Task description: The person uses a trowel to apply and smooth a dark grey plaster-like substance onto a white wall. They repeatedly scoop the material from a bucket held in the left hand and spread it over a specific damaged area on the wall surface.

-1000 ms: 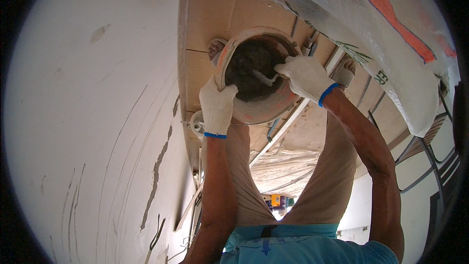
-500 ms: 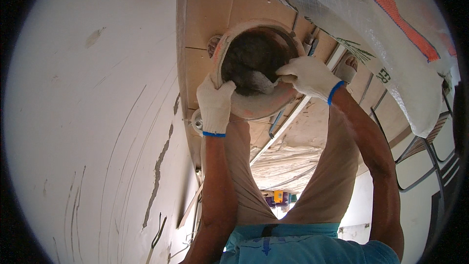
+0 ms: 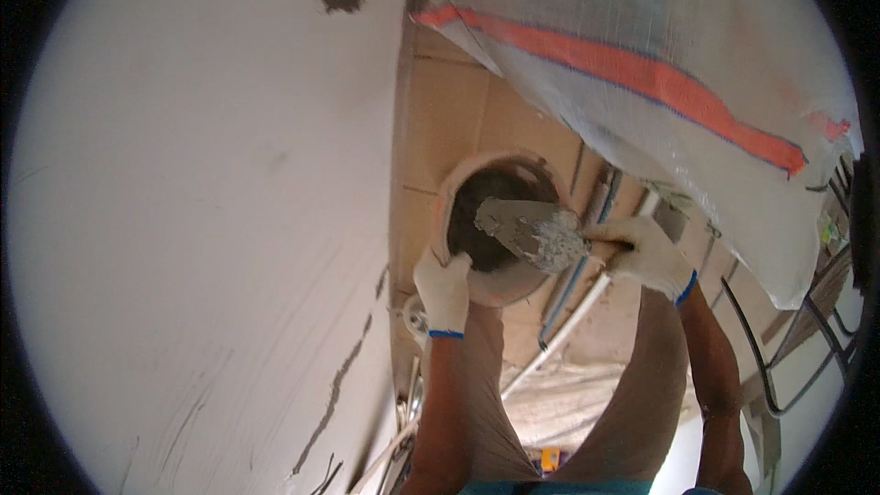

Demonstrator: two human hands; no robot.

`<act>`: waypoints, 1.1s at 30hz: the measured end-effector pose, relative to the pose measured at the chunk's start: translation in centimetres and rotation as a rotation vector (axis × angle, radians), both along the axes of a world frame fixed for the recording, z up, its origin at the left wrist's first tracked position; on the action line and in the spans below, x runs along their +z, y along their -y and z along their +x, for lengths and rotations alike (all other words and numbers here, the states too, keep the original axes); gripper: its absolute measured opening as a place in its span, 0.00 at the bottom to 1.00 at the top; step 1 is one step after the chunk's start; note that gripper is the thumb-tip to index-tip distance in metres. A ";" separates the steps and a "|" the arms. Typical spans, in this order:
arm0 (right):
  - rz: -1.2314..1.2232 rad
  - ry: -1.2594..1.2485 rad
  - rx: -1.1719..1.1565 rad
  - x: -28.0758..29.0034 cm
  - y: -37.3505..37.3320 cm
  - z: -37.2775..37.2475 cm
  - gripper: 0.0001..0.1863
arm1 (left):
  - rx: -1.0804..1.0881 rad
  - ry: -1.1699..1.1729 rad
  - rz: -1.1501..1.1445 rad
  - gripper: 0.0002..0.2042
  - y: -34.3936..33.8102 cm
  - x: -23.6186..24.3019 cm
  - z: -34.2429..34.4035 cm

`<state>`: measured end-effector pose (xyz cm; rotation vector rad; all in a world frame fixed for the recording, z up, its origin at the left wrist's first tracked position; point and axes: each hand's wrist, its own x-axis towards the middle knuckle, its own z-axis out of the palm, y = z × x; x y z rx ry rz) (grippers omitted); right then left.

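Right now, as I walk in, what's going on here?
Someone's gloved left grip holds the rim of a round bucket. The right grip, also gloved, holds a trowel smeared with grey mix, its blade over the bucket's opening. A large whitish sack with a red stripe is at the upper right.

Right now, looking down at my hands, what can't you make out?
All in the head view:
Trowel: handle mostly hidden by the right hand.
Bucket: bottom hidden under dark mix.
White sack: upper part cut off by the top edge.
Yellow thing between the legs: too small and blurred.
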<state>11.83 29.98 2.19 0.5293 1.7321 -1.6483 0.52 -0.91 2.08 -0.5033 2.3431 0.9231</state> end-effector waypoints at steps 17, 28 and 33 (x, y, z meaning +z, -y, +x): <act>0.028 -0.364 -0.469 -3.5 4.4 -19.2 0.41 | -0.149 0.140 -0.032 0.19 -1.5 0.2 -0.8; 0.201 -0.458 -0.570 -6.6 9.5 -24.7 0.37 | -0.229 0.175 -0.105 0.26 -0.8 0.2 -1.2; 0.272 -0.497 -0.581 -7.2 9.9 -25.9 0.38 | -0.217 0.149 -0.122 0.23 -0.8 0.2 -1.3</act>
